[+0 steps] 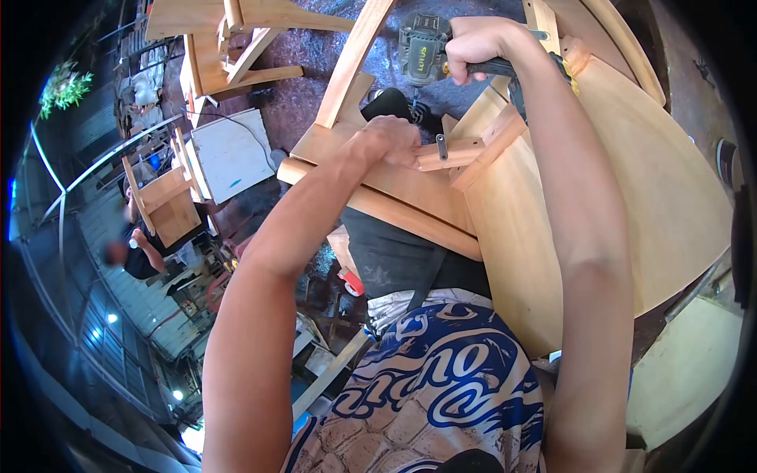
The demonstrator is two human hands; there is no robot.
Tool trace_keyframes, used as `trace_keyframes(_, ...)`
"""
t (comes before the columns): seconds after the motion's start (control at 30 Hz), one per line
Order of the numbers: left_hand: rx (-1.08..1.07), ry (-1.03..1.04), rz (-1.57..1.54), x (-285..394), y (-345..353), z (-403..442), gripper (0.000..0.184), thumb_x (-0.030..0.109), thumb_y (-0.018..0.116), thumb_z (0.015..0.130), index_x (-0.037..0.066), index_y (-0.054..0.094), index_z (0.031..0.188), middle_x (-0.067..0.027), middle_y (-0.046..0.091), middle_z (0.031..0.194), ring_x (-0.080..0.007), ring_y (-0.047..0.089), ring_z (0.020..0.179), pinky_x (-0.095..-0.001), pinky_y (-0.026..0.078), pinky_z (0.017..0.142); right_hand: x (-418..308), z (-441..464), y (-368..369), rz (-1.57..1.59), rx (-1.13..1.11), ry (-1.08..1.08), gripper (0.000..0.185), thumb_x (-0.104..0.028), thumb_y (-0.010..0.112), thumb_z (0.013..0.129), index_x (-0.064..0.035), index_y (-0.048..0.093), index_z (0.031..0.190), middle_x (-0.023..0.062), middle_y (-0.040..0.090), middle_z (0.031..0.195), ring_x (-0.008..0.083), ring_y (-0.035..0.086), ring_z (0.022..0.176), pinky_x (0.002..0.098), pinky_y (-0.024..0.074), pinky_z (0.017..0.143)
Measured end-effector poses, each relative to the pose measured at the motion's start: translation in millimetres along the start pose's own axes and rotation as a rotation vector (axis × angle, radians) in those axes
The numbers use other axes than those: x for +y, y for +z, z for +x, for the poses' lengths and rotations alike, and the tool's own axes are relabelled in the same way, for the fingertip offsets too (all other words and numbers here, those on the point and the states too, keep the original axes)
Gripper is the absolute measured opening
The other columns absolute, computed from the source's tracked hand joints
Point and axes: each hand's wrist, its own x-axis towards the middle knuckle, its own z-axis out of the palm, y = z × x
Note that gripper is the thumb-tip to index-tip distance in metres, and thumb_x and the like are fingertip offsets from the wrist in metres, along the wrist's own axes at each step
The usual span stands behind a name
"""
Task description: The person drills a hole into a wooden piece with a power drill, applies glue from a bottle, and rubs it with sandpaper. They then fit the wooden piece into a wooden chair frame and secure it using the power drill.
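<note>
A dark cordless drill (pixel 426 59) marked LOTUS lies sideways at the top centre, with my right hand (pixel 482 49) wrapped round it. Its chuck points down toward the wooden frame. My left hand (pixel 392 140) is closed round the end of a short wooden rail (pixel 451 156). On that rail, just right of my left fingers, rests a small grey metal piece (pixel 442 147). The rail meets a cross block (pixel 490 150) beside a large curved plywood panel (pixel 631 181). A long rounded wooden bar (pixel 386 209) crosses my lap below.
More wooden furniture parts (pixel 236 39) stand at the upper left. Below them is a white board (pixel 231 155) with a cable over it. Another person (pixel 142 256) works at the far left beside a wooden chair piece (pixel 169 205). A pale panel (pixel 686 370) lies at the lower right.
</note>
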Motion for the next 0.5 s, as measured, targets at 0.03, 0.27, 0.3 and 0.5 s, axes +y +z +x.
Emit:
trace_keyframes(0.03, -0.002, -0.001, 0.005, -0.6, 0.4, 1.1, 0.041, 0.050, 0.074, 0.080, 0.018, 0.076, 0.106, -0.0100, 0.074, 0.103, -0.0320, 0.069, 0.104, -0.0456, 0.053, 0.087, -16.2, -10.5, 2.0, 0.004, 0.003, -0.002, 0.017, -0.006, 0.072, 0.058, 0.0036, 0.071, 0.072, 0.0111, 0.068, 0.066, 0.0159, 0.059, 0.049, 0.0319, 0.0456, 0.048)
trace_keyframes(0.27, 0.001, -0.007, -0.024, 6.3, -3.2, -1.3, 0.041, 0.049, 0.072, 0.082, 0.017, 0.076, 0.107, -0.0105, 0.075, 0.103, -0.0323, 0.069, 0.103, -0.0454, 0.053, 0.089, -25.8, -14.9, 2.7, -0.052, 0.026, 0.065, 0.015, -0.003, 0.071, 0.059, 0.0048, 0.070, 0.072, 0.0119, 0.068, 0.066, 0.0172, 0.059, 0.049, 0.0329, 0.0454, 0.047)
trace_keyframes(0.3, 0.021, 0.008, -0.004, 4.1, 0.2, -0.3, 0.040, 0.048, 0.072, 0.083, 0.016, 0.076, 0.107, -0.0105, 0.075, 0.103, -0.0322, 0.069, 0.103, -0.0454, 0.053, 0.089, -26.1, -13.5, 2.6, -0.041, 0.024, 0.073, 0.015, -0.003, 0.071, 0.060, 0.0048, 0.070, 0.072, 0.0120, 0.068, 0.066, 0.0173, 0.059, 0.048, 0.0329, 0.0451, 0.047)
trace_keyframes(0.5, 0.058, -0.005, -0.036, 2.9, 2.8, -1.3, 0.040, 0.048, 0.071, 0.083, 0.017, 0.076, 0.107, -0.0103, 0.075, 0.104, -0.0320, 0.070, 0.101, -0.0452, 0.053, 0.088, -8.7, -7.0, 3.6, 0.024, -0.006, -0.041, 0.013, -0.001, 0.071, 0.060, 0.0040, 0.069, 0.071, 0.0123, 0.067, 0.065, 0.0174, 0.059, 0.048, 0.0329, 0.0443, 0.046)
